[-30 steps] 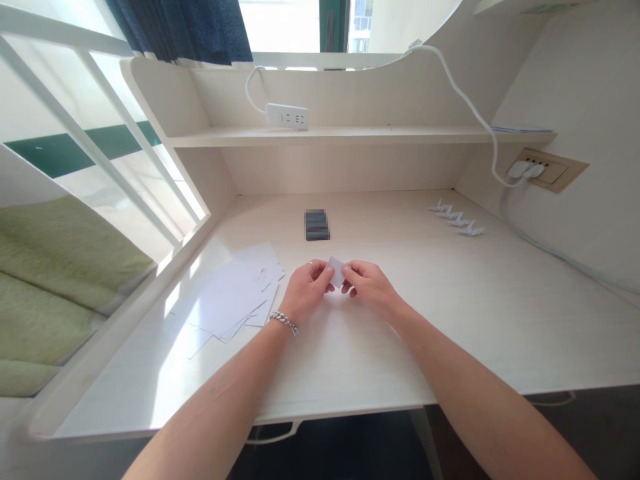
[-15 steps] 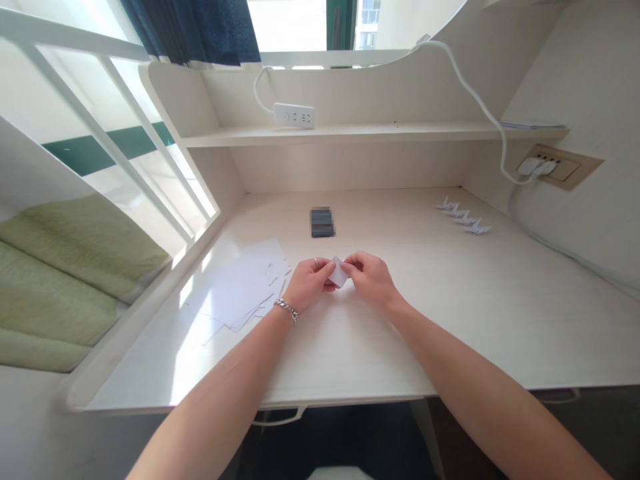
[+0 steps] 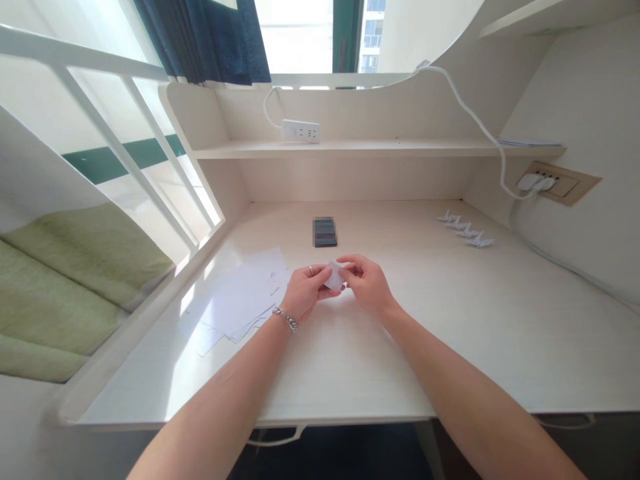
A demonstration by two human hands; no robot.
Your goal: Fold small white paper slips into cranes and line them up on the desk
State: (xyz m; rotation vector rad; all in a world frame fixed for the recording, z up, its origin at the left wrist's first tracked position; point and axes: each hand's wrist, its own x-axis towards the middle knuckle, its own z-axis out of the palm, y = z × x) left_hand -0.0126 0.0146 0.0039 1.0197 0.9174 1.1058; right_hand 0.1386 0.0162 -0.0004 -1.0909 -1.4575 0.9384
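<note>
A small folded piece of white paper (image 3: 334, 276) is held between both hands, just above the desk. My left hand (image 3: 306, 288) pinches its left side with thumb and fingers; a ring and a chain bracelet show on this hand and wrist. At the right side of the paper, my right hand (image 3: 369, 283) closes thumb and fingers on its edge. Loose white paper sheets (image 3: 245, 287) lie overlapping to the left of my left hand. Several folded paper cranes (image 3: 467, 230) stand in a slanting row at the back right.
Beyond my hands lies a dark, blurred-out rectangular object (image 3: 325, 232). A white power strip (image 3: 301, 131) rests on the shelf (image 3: 360, 148). On the right, a white cable (image 3: 475, 113) runs down to a wall socket (image 3: 563, 183). A green and grey cloth (image 3: 75, 280) hangs at the left.
The view has tilted up slightly, so things sit lower in it. My right fingers have shifted on the folded paper, which has turned a little between my hands.
</note>
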